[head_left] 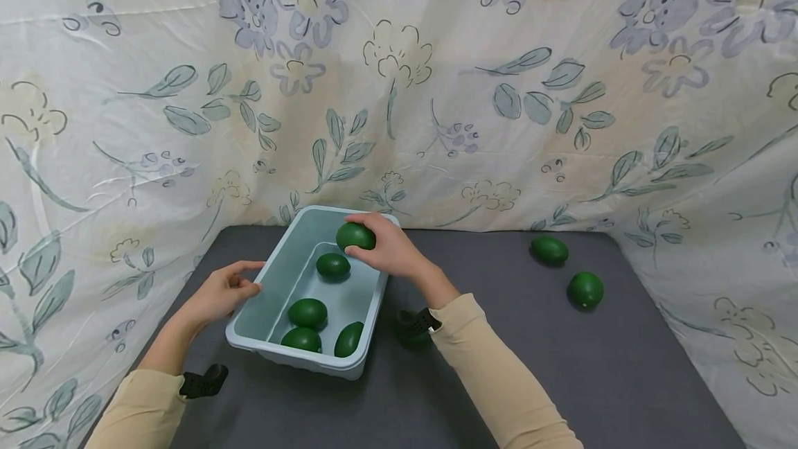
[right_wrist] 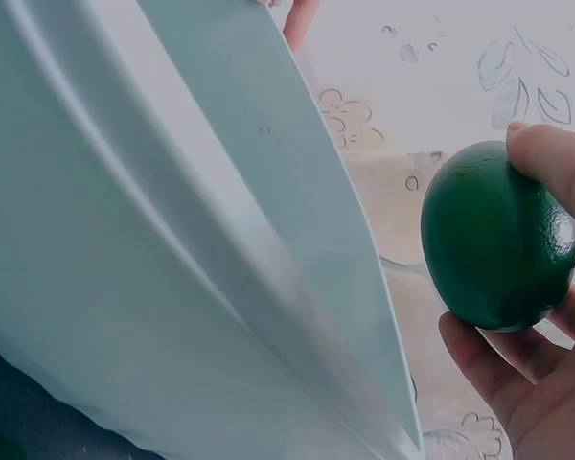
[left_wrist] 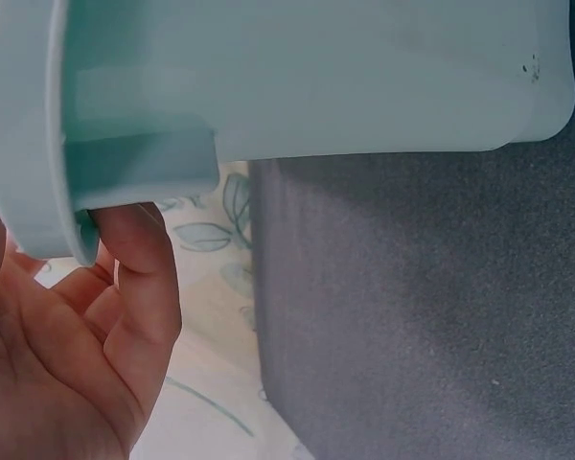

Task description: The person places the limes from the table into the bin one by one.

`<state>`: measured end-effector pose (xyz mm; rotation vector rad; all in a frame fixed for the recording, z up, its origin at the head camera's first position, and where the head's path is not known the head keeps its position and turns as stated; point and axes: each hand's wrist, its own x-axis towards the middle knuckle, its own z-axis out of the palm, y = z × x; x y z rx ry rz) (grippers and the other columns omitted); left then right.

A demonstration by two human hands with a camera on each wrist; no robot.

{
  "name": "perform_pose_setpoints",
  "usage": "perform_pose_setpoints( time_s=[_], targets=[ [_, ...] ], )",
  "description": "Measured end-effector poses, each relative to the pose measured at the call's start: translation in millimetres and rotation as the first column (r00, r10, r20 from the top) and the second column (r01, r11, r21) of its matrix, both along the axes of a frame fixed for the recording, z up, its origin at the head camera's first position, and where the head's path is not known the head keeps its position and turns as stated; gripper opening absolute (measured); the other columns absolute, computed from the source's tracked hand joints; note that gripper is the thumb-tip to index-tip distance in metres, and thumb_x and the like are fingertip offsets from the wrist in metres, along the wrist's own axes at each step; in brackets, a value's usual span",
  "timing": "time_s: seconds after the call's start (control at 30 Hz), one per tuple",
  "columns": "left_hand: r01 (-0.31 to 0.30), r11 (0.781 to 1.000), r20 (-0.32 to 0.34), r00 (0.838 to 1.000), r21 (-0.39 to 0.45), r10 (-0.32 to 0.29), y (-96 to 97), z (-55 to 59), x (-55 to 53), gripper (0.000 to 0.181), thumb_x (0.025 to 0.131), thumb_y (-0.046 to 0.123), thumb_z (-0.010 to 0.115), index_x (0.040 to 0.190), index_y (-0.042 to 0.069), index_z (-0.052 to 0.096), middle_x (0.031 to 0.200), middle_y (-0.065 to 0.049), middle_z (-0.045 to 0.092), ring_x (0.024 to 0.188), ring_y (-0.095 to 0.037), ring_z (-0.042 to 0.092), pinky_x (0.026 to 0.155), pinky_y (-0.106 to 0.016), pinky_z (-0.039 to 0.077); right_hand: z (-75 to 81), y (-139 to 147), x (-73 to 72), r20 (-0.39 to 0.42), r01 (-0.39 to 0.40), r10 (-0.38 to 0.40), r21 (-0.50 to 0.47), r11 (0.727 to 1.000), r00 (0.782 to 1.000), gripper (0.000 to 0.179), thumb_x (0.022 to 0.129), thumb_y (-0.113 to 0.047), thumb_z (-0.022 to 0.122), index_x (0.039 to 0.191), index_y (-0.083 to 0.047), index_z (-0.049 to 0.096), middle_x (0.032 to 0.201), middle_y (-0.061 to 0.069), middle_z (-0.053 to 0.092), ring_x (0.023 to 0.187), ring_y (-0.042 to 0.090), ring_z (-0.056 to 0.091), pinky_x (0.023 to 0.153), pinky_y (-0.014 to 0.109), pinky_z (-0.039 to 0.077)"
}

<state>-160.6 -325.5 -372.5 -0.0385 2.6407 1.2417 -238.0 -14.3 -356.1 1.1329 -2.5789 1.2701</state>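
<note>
A pale green plastic tub (head_left: 249, 321) stands on the table, long side running away from me. My left hand (head_left: 221, 291) holds its left rim, the fingers curled under the edge in the left wrist view (left_wrist: 125, 297). With thumb and fingertips, my right hand (head_left: 394, 248) grips a glossy dark green avocado (head_left: 355, 235) over the tub's far right part. The right wrist view shows the same avocado (right_wrist: 494, 235) pinched beyond the tub wall. Several more avocados lie inside, one (head_left: 333, 267) towards the far end and others, such as this avocado (head_left: 308, 314), at the near end.
Two avocados lie on the right of the grey table (head_left: 499, 366): one avocado (head_left: 550, 251) farther back, another avocado (head_left: 585, 290) nearer. A third avocado (head_left: 414, 339) is partly hidden under my right wrist. A flowered cloth (head_left: 436, 89) hangs behind and at both sides.
</note>
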Motion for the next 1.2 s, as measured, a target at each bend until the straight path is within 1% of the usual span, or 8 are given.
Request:
perform_pose_setpoints(
  time_s=[0.2, 0.43, 0.57, 0.77, 1.03, 1.07, 1.2],
  targets=[
    [0.002, 1.0, -0.002, 1.0, 0.003, -0.002, -0.5, -0.9, -0.3, 0.051, 0.091, 0.016, 0.055, 0.138, 0.007, 0.037, 0.085, -0.012, 0.058, 0.067, -0.017, 0.051, 0.051, -0.031, 0.042, 1.5, -9.2, 2.2, 0.018, -0.015, 0.014, 0.018, 1.0, 1.0, 0.052, 0.086, -0.026, 0.065, 0.133, -0.015, 0.047, 0.132, 0.002, 0.048, 0.106, 0.015, 0.052, 0.08, 0.028, 0.046],
    [0.003, 1.0, -0.002, 1.0, 0.003, -0.003, -0.9, -1.8, -0.3, 0.051, 0.091, 0.016, 0.055, 0.138, 0.007, 0.037, 0.085, -0.012, 0.058, 0.067, -0.017, 0.051, 0.051, -0.032, 0.042, 1.7, -17.9, 2.7, 0.005, -0.046, 0.046, 0.035, 0.998, 0.999, 0.053, 0.087, -0.026, 0.064, 0.135, -0.014, 0.045, 0.133, 0.003, 0.048, 0.108, 0.015, 0.051, 0.081, 0.027, 0.045],
    [0.0, 1.0, 0.0, 1.0, -0.001, 0.0, -0.8, -1.9, -0.4, 0.051, 0.091, 0.016, 0.056, 0.138, 0.007, 0.037, 0.086, -0.012, 0.057, 0.068, -0.018, 0.051, 0.051, -0.032, 0.043, 2.7, -23.9, 3.3, 0.01, -0.058, 0.057, 0.046, 0.997, 0.998, 0.053, 0.087, -0.027, 0.063, 0.135, -0.014, 0.045, 0.134, 0.003, 0.047, 0.11, 0.015, 0.05, 0.082, 0.026, 0.045],
    [0.001, 1.0, 0.003, 1.0, 0.001, -0.001, 0.0, -0.8, 0.0, 0.051, 0.091, 0.017, 0.055, 0.138, 0.007, 0.037, 0.086, -0.012, 0.057, 0.069, -0.018, 0.052, 0.052, -0.032, 0.043, 6.3, -31.8, 6.8, 0.043, -0.075, 0.072, 0.062, 0.995, 0.996, 0.054, 0.088, -0.029, 0.062, 0.136, -0.016, 0.044, 0.136, 0.004, 0.044, 0.108, 0.015, 0.051, 0.08, 0.027, 0.045],
    [0.004, 1.0, -0.002, 1.0, -0.002, -0.004, -1.0, -0.9, -0.4, 0.051, 0.091, 0.015, 0.055, 0.138, 0.006, 0.037, 0.085, -0.012, 0.057, 0.068, -0.018, 0.051, 0.052, -0.033, 0.043, 7.0, -38.6, 9.7, 0.056, -0.083, 0.079, 0.075, 0.994, 0.995, 0.053, 0.088, -0.029, 0.062, 0.136, -0.017, 0.044, 0.136, 0.004, 0.043, 0.106, 0.016, 0.052, 0.081, 0.027, 0.045],
    [0.003, 1.0, 0.0, 1.0, -0.002, -0.003, -1.0, -1.1, -0.7, 0.051, 0.091, 0.016, 0.055, 0.138, 0.007, 0.037, 0.085, -0.012, 0.058, 0.068, -0.018, 0.052, 0.052, -0.034, 0.044, 6.9, -39.0, 9.6, 0.056, -0.083, 0.079, 0.076, 0.994, 0.995, 0.054, 0.088, -0.03, 0.062, 0.136, -0.017, 0.044, 0.136, 0.004, 0.043, 0.107, 0.016, 0.052, 0.082, 0.028, 0.045],
    [0.0, 1.0, 0.009, 1.0, 0.003, 0.0, -1.1, -1.6, -1.6, 0.051, 0.091, 0.016, 0.055, 0.138, 0.007, 0.037, 0.086, -0.012, 0.058, 0.071, -0.019, 0.053, 0.054, -0.034, 0.045, 5.8, -38.8, 8.8, 0.061, -0.089, 0.084, 0.077, 0.993, 0.995, 0.055, 0.088, -0.032, 0.061, 0.138, -0.021, 0.041, 0.14, 0.001, 0.039, 0.122, 0.015, 0.044, 0.095, 0.032, 0.04]
  ],
)
